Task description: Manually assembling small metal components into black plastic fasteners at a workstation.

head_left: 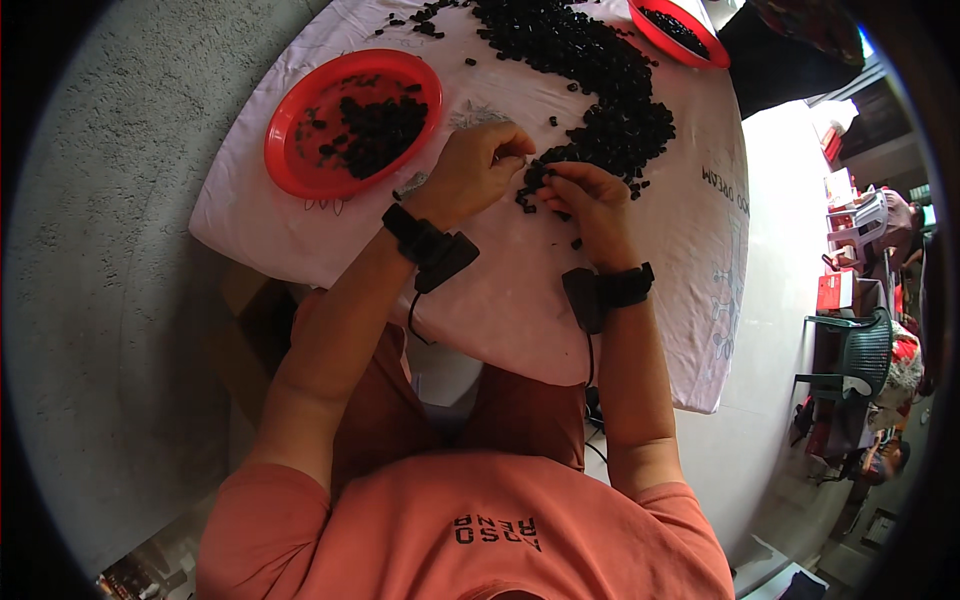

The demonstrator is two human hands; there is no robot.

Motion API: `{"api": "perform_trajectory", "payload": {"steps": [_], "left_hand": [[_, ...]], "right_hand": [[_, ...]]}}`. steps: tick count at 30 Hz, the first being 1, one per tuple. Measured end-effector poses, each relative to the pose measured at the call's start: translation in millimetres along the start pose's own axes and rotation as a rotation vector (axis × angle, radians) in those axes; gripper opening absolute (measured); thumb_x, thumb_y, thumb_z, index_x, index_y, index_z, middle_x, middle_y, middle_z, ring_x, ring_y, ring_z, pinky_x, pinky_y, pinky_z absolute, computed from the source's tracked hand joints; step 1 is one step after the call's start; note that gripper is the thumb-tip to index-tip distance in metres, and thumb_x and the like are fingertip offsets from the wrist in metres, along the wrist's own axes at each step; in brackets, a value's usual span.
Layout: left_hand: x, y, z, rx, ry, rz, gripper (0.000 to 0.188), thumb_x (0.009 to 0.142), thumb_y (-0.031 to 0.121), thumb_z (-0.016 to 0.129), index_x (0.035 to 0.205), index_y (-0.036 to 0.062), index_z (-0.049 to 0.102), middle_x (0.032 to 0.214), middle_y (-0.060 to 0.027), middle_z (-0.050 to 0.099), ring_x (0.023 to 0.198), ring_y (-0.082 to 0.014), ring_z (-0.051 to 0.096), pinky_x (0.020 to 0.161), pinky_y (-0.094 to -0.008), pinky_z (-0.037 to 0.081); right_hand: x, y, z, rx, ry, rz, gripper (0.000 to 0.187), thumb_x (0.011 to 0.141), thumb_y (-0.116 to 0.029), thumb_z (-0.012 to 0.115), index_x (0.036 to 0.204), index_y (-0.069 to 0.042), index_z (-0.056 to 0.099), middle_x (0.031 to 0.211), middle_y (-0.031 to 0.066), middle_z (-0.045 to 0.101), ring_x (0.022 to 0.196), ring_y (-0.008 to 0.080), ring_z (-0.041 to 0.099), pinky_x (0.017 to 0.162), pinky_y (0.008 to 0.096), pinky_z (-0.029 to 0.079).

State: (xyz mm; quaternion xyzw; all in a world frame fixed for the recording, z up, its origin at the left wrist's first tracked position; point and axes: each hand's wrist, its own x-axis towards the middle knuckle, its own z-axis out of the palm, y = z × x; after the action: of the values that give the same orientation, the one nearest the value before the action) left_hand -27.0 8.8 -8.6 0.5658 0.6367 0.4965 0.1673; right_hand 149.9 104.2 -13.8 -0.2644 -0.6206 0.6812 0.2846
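Observation:
Both my hands are over a cloth-covered table, just at the near tip of a long heap of small black pieces [615, 110]. My left hand [472, 168] has its fingers curled in toward the thumb; whether anything is between them is too small to see. Close beside it, my right hand [600, 205] pinches a small black piece [547, 181] between thumb and fingertips. The exact kind of these short, blocky pieces does not show. To the left lies a red round tray [283, 160], with more black pieces [375, 135] gathered toward its right side.
Another red tray [715, 52] with dark pieces stands at the table's far right, near a person's dark clothing [795, 60]. Pale printed cloth [690, 330] covers the table. A grey wall [120, 270] rises at left. Beyond, at right, are a green chair [865, 350] and white chairs [862, 215].

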Motion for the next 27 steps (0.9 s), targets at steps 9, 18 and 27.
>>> {"api": "perform_trajectory", "payload": {"steps": [9,18,27], "left_hand": [[1,-17,1,0.177,0.068,-0.005,0.011,0.084,0.0,0.056,0.092,-0.0003,0.063,0.092,-0.017,0.065,0.087,-0.0349,0.064,0.077,-0.0416,0.05],[2,-32,4,0.206,0.067,0.013,0.015,0.083,-0.001,0.054,0.093,0.0005,0.064,0.095,-0.0182,0.065,0.09,-0.0354,0.064,0.079,-0.042,0.051],[4,-40,6,0.233,0.07,-0.021,0.014,0.082,0.0,0.054,0.089,0.0019,0.066,0.094,-0.0176,0.064,0.088,-0.034,0.064,0.079,-0.0416,0.051]], "right_hand": [[0,1,-2,0.006,0.01,0.012,0.019,0.091,-0.004,0.065,0.108,0.004,0.068,0.094,0.0099,0.072,0.08,0.0136,0.07,0.07,0.0222,0.054],[-1,0,-2,-0.004,-0.017,0.025,0.02,0.095,-0.006,0.062,0.111,0.004,0.067,0.097,0.0101,0.071,0.085,0.0141,0.07,0.075,0.0232,0.055],[1,2,-2,-0.001,-0.011,0.029,0.021,0.095,-0.006,0.062,0.112,0.004,0.066,0.098,0.0104,0.071,0.084,0.0142,0.07,0.074,0.0227,0.055]]}}
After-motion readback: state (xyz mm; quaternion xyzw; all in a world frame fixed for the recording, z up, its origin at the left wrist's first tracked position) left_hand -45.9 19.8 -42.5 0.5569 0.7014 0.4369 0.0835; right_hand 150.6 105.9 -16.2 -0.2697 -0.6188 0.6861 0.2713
